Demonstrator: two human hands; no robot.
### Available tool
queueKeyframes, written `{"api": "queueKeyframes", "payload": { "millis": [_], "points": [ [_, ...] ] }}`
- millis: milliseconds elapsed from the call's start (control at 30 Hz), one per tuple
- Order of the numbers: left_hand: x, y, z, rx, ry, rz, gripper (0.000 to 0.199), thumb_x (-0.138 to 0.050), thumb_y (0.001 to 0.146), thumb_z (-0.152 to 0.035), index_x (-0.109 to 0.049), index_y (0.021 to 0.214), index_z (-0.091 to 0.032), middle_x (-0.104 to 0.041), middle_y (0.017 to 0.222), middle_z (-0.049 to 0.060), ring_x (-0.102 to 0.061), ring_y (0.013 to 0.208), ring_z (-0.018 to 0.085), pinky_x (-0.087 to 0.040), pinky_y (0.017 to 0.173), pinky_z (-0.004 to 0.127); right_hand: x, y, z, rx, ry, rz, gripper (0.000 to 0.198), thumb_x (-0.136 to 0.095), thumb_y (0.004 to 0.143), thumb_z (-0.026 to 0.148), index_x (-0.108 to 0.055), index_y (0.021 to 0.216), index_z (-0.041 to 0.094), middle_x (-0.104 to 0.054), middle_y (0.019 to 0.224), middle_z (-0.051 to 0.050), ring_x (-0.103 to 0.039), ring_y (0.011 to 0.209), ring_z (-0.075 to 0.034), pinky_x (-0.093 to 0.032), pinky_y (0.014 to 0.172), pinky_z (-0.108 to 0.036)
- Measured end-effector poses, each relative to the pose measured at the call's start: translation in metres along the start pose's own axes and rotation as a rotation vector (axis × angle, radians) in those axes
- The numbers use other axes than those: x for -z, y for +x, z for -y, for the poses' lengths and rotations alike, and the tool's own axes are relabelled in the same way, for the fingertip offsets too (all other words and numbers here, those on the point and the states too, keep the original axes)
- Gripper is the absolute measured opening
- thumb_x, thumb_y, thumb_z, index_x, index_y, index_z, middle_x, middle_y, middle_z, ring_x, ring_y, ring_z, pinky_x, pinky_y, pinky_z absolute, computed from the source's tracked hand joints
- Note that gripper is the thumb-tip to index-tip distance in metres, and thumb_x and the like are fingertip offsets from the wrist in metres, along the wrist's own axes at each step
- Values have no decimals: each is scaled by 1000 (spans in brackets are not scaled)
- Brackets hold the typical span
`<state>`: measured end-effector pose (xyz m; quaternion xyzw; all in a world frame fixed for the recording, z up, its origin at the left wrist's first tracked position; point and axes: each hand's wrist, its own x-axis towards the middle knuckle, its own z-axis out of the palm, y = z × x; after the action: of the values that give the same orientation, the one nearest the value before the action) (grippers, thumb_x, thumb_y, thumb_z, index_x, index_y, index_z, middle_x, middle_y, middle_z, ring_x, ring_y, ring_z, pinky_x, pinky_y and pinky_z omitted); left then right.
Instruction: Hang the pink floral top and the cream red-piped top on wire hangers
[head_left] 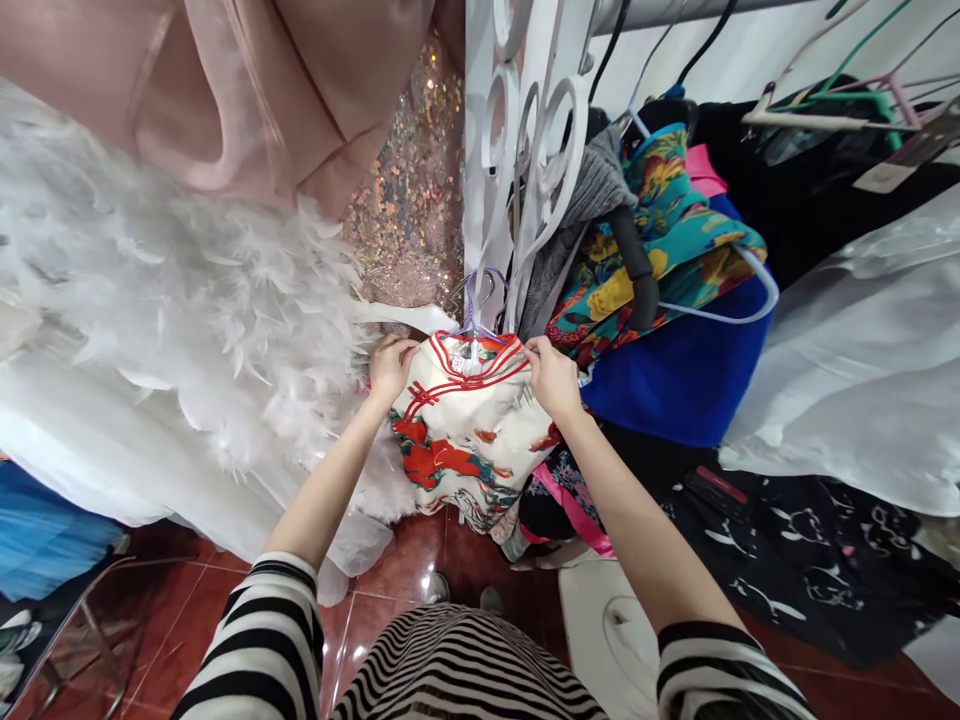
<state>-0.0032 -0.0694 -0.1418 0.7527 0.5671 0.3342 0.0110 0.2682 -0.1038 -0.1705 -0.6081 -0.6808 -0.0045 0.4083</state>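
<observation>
A cream dress (465, 430) with red piping, a red knot fastening and red and green prints hangs in front of me on a purple wire hanger (474, 315). The hanger's shoulders are inside the garment, and a white label shows at the neck. My left hand (391, 366) pinches the dress at its left shoulder. On the opposite shoulder, the fingers of my right hand (553, 376) are closed on the fabric. The lower part of the dress bunches out of sight beneath.
White scrolled metalwork (517, 150) stands behind the dress. A white feathered gown (247, 330) and a sequined garment (412, 180) hang left. To the right are a floral garment (660, 230), blue cloth (675, 385) and several hangers. A white stool-like object (607, 620) sits on red tiles (397, 565).
</observation>
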Motion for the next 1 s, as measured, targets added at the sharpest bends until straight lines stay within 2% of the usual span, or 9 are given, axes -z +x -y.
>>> {"api": "queueKeyframes", "payload": {
  "millis": [100, 267, 433, 567, 700, 867, 1000],
  "points": [
    [-1, -2, 2, 6, 43, 25, 29, -48, 96, -27, -76, 100, -24, -73, 99, 6, -68, 95, 21, -52, 82, 28, -4, 0, -4, -13, -36, 46, 21, -37, 96, 30, -56, 95, 21, -72, 76, -11, -67, 68, -26, -42, 57, -29],
    [0, -7, 0, 58, 151, 77, 29, -47, 97, -26, -74, 106, -25, -75, 106, 6, -69, 99, 22, -51, 82, 28, -7, -1, -7, 2, -73, 92, 19, -36, 94, 27, -54, 97, 20, -73, 77, -12, -68, 67, -27, -42, 55, -29],
    [4, -9, -3, 25, 237, 111, 30, -42, 100, -29, -71, 108, -25, -73, 109, 7, -67, 102, 22, -50, 79, 28, -9, 0, -10, 18, -76, 97, 18, -35, 95, 28, -51, 94, 20, -70, 71, -12, -67, 63, -26, -41, 54, -30],
    [7, -12, -3, 7, 320, 146, 30, -41, 101, -33, -69, 103, -23, -72, 106, 9, -66, 104, 24, -50, 77, 29, -11, 4, -13, 16, -71, 112, 17, -36, 95, 29, -51, 94, 20, -68, 67, -11, -65, 60, -26, -40, 54, -30],
    [8, -14, -1, 18, 351, 188, 30, -40, 102, -36, -66, 100, -21, -71, 99, 10, -67, 97, 24, -49, 76, 30, -11, 5, -14, 22, -42, 112, 19, -37, 94, 35, -50, 94, 21, -68, 68, -9, -64, 59, -26, -41, 57, -31],
    [5, -17, -1, -24, 356, 194, 28, -37, 102, -32, -62, 104, -19, -69, 102, 12, -65, 102, 26, -49, 84, 33, -7, 2, -13, 13, -7, 120, 30, -36, 95, 50, -48, 94, 23, -64, 63, -6, -65, 61, -28, -42, 59, -31],
    [5, -20, -2, -42, 372, 200, 27, -40, 100, -29, -61, 113, -17, -67, 111, 15, -63, 108, 28, -48, 92, 37, -6, 1, -13, 2, -5, 136, 31, -37, 94, 51, -48, 95, 22, -64, 64, -7, -64, 60, -28, -42, 59, -31]
  ]
}}
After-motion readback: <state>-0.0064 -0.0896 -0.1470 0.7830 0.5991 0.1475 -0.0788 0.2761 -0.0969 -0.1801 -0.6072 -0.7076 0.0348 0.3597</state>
